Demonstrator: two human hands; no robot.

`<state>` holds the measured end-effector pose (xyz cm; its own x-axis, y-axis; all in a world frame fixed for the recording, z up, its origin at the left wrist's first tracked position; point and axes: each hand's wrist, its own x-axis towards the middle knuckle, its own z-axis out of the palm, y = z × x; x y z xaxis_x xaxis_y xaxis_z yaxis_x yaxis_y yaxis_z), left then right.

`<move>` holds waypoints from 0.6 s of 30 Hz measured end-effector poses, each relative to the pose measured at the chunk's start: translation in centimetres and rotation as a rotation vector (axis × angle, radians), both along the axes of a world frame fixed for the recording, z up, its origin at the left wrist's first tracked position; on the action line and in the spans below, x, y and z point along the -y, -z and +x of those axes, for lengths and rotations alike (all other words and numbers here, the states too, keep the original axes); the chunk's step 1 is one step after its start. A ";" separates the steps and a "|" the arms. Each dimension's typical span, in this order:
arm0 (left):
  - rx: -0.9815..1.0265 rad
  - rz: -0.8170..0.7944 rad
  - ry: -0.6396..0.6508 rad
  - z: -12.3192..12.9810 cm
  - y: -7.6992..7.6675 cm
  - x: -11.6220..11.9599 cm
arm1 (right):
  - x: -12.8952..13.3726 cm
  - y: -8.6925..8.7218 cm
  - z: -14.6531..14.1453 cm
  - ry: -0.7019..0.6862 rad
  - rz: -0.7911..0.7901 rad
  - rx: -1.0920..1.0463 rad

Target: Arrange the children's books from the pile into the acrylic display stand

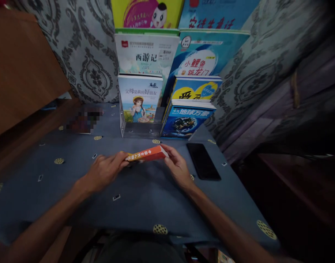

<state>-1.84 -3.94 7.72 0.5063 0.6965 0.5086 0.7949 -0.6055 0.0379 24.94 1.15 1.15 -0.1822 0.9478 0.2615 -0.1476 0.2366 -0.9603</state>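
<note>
An orange-red book (pixel 148 153) is held above the table between both hands, its spine with white characters turned up toward me. At its left end, my left hand (pixel 108 168) is closed on the book. Around the right end, my right hand (pixel 178 164) grips it with thumb and fingers. Behind the book stands a clear display rack (pixel 140 130) holding several upright books in two columns. Its lower front books are a light blue one with a drawn girl (pixel 138 104) and a dark blue one with a globe (pixel 184 120).
A black phone (pixel 203 160) lies right of my right hand on the blue patterned tablecloth (pixel 140 212). At the back left are a blurred-out item (pixel 83 120) and a brown box-like object (pixel 22 69). Grey patterned curtains (pixel 93 73) hang behind the table.
</note>
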 end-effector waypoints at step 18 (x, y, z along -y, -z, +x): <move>1.485 -0.859 -0.321 3.1 4.7 -2.1 | 0.1 -2.0 -4.7 -0.119 -0.327 -0.223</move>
<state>1.30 -1.89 3.00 -0.2079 0.9644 -0.1634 -0.1363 0.1369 0.9812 20.24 1.07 3.10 -0.2687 0.9632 -0.0045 -0.3683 -0.1070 -0.9235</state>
